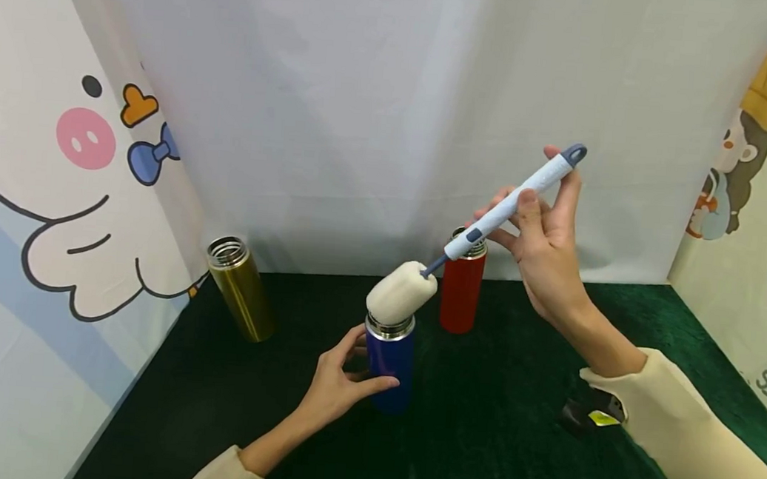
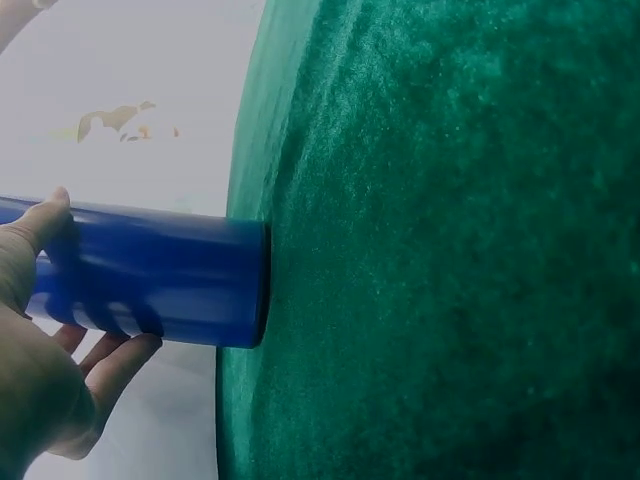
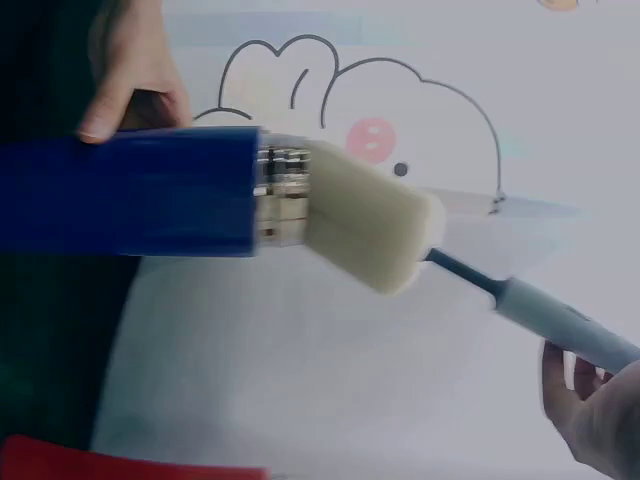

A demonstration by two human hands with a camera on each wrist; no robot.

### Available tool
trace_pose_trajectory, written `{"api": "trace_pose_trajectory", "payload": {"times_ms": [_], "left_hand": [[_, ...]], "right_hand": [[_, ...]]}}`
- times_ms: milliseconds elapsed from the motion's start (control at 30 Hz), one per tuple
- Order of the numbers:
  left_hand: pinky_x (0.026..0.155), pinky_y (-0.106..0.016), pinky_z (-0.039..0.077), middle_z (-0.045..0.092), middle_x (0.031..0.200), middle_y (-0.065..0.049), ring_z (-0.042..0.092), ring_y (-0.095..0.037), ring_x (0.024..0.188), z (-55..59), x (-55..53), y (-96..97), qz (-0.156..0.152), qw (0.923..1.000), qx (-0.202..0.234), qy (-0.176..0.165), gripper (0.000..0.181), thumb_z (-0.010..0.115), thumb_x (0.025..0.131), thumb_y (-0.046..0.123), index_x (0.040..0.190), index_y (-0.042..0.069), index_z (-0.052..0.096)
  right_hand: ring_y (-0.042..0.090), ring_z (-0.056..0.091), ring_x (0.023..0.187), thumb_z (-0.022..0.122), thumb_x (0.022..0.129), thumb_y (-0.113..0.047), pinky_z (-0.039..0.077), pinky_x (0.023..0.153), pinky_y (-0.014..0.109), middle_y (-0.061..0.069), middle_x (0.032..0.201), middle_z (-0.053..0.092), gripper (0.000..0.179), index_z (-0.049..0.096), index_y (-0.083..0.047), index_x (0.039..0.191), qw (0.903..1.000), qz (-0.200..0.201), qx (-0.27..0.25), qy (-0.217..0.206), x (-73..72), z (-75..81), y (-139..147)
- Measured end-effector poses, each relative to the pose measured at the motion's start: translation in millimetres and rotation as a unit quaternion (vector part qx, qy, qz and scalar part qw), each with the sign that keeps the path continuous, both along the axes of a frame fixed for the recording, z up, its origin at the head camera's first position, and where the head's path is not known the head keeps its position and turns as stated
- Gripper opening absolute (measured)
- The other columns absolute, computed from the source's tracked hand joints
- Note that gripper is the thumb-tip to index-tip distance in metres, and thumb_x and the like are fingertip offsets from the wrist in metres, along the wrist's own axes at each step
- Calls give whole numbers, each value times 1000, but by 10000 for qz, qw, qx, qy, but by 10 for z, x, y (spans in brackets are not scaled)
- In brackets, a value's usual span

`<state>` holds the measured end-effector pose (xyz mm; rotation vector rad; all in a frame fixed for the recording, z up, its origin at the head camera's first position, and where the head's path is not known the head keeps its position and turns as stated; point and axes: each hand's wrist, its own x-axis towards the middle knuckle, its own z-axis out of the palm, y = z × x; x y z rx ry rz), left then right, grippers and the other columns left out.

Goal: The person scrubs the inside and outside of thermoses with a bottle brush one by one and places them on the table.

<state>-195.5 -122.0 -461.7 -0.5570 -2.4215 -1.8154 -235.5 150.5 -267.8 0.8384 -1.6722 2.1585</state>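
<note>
Blue bottle (image 1: pixel 399 359) upright on green cloth (image 1: pixel 476 439), held by the left hand (image 1: pixel 339 381); right hand (image 1: pixel 548 255) grips the brush (image 1: pixel 484 226), its sponge (image 1: pixel 401 293) aslant at the bottle's rim (image 1: pixel 390 332). Judged risk: off-axis pressure could buckle the sponge or tip the bottle.

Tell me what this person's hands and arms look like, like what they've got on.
The left hand and right hand are gloveless. The left sleeve and right sleeve are cream, with no visible pattern. A dark piece with a yellow-green patch shows beside the right one; whether it's attached is unclear.
</note>
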Motion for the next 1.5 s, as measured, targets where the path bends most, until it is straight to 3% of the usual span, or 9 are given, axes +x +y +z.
{"api": "trace_pose_trajectory", "payload": {"times_ms": [133,267,400,567,933,1167,1500], "left_hand": [[95,-50,60,55,146,-12,62,-36,123,3,9,-9,34,10000,22,-36,79,84,84,16,151,26,43],[96,-50,59,55,147,-12,62,-35,124,-5,21,-15,52,9999,54,-108,79,84,84,15,151,27,43],[97,-50,59,55,146,-11,62,-35,124,-14,28,-13,62,9998,37,-171,79,84,85,15,151,28,42],[97,-49,59,57,144,-9,61,-32,123,-18,15,-29,30,9997,-86,-237,78,84,84,17,150,27,44],[97,-48,58,57,145,-10,61,-33,124,-15,-17,-53,-100,9995,-222,-196,77,84,85,19,150,25,44],[98,-49,58,57,145,-11,61,-33,124,-8,-15,-61,-120,9996,-217,-155,77,83,86,18,151,24,43],[98,-50,58,57,144,-10,61,-34,123,-2,-9,-66,-182,9994,-253,-132,80,83,85,19,153,25,41]], "right_hand": [[22,70,97,40,110,-16,60,97,40,7,103,61,55,14,-24,158,9968,-11,717,343,33,166,-130],[26,69,96,44,109,-13,62,92,40,16,104,60,57,15,-22,158,9873,-6,1458,631,55,280,-286],[25,71,94,46,108,-14,63,89,40,20,104,62,59,15,-15,159,9734,-86,2053,1015,85,322,-448],[27,72,92,46,108,-9,63,87,40,21,104,65,58,15,-7,158,9610,-229,2405,1349,125,303,-570],[38,73,99,49,105,0,63,84,48,25,109,60,61,16,-5,155,9598,-129,2645,927,21,258,-527],[37,74,95,51,104,0,64,81,38,26,105,63,58,20,-3,154,9550,-44,2745,1120,2,198,-550],[30,76,90,55,102,4,64,80,36,21,101,70,54,30,0,149,9515,67,2733,1413,-16,91,-559]]}}
